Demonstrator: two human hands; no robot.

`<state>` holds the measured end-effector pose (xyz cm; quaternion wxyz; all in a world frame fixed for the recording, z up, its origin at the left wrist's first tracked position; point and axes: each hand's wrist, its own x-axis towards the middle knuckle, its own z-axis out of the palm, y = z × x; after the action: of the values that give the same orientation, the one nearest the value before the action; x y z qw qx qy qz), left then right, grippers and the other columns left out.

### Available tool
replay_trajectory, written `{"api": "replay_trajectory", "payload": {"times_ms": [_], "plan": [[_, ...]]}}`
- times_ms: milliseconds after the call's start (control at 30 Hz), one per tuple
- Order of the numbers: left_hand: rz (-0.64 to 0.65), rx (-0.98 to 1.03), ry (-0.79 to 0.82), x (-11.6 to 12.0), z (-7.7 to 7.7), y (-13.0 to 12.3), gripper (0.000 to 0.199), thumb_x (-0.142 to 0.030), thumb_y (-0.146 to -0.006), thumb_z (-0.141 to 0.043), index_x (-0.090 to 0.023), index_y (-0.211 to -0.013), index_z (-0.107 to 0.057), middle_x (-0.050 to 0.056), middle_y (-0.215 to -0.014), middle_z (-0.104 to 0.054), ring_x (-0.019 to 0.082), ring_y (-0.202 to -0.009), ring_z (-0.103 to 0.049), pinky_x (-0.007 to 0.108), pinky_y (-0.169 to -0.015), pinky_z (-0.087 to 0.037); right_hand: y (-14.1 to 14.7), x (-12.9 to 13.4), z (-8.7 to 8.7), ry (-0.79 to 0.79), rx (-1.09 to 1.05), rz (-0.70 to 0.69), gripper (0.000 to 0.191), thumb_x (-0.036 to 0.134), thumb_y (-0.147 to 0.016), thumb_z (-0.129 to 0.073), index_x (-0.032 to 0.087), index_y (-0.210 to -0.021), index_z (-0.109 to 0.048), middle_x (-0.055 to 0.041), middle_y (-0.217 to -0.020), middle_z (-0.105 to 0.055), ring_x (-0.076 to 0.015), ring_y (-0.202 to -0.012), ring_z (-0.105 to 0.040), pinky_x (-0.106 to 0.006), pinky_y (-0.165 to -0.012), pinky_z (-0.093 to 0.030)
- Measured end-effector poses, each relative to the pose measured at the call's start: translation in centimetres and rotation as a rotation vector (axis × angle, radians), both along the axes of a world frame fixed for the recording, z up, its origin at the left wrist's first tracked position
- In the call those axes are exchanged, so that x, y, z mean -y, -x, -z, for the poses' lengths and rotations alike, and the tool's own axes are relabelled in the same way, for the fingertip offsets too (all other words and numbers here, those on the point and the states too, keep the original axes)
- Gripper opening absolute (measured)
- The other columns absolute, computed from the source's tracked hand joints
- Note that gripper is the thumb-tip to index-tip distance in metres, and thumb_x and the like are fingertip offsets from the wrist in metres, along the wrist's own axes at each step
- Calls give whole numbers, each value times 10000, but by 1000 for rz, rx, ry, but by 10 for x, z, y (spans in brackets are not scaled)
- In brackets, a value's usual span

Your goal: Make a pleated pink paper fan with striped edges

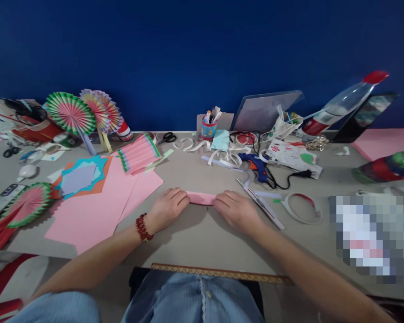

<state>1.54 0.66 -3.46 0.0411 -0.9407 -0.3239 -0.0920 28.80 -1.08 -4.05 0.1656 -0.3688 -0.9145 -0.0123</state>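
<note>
1. L hand [168, 208]: fingers curled, close tog., pinching L end of folded pink paper strip [201, 198]. Red bead bracelet [143, 227] on wrist.
2. R hand [237, 211]: fingers bent, tips pinching strip's R end. Strip = flat, narrow, matte, spans btwn both hands, just above or on smooth grey table [188, 237]; can't tell which.
3. Left of L fingers: flat pink sheets [97, 213], straight-cut edges. Beyond, up-left: pleated pink paper [139, 153] w/ green + purple edging.
4. Just right of R fingers: long slim metallic tool [261, 204]; past it, white ring [302, 208].
5. Ahead of R fingers: blue plastic glue gun [259, 168], curly white ribbon [225, 157].
</note>
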Motion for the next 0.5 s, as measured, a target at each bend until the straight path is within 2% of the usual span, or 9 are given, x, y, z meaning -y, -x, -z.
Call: {"api": "replay_trajectory", "payload": {"times_ms": [133, 333, 500], "plan": [[-40, 115, 60, -1, 1, 0, 210, -199, -1006, -439, -152, -975, -642, 84, -929, -649, 215, -885, -577, 359, -815, -485, -2, -3, 0, 83, -68, 18, 198, 176, -985, -469, 155, -964, -665, -89, -887, -674, -208, -856, -571, -319, -788, -421], [-65, 342, 236, -5, 1, -4, 184, -217, -1009, -455, -160, -1009, -630, 79, -937, -678, 200, -878, -599, 342, -802, -494, 4, -6, 3, 97, -161, 17, 240, 237, -1013, -448, 162, -976, -673, -93, -880, -678, -206, -835, -573, -320, -778, -435], [-163, 411, 363, -14, 0, 7, 159, -252, -992, -510, -187, -949, -648, 61, -963, -668, 196, -913, -603, 330, -823, -473, 5, -13, 7, 217, -268, 62, 243, 259, -1016, -452, 188, -1015, -685, -84, -907, -691, -204, -846, -601, -318, -763, -449]]}}
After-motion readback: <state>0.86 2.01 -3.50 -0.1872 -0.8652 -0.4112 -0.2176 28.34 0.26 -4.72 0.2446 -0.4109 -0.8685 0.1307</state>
